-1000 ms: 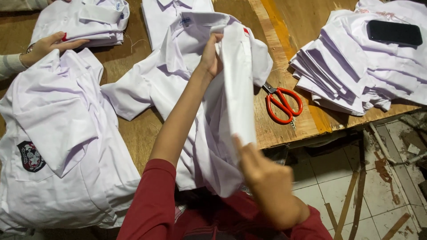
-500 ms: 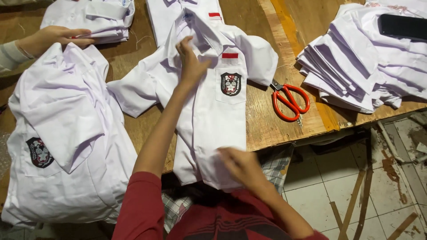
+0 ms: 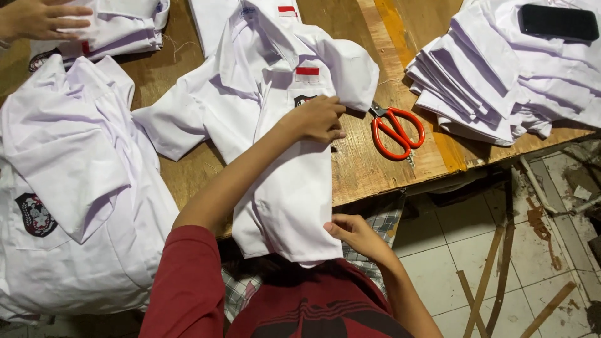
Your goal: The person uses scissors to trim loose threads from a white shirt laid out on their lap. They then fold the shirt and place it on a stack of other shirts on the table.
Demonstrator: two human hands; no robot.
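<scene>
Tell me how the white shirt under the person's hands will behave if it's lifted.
The white shirt is probably floppy: its hem droops over the table edge. Likely light: the right hand holds the hem with fingertips only. Its sleeve already creases, so it may bunch.

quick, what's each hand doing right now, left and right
Left hand: laid mostly flat, pressing on the white shirt near its badge; not gripping.
Right hand: pinching the shirt's lower edge where it hangs off the wooden table.

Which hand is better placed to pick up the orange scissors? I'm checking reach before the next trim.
Probably the right hand: it only pinches the shirt's lower edge on the scissors' side. The left hand is closer but presses the shirt flat.
</scene>
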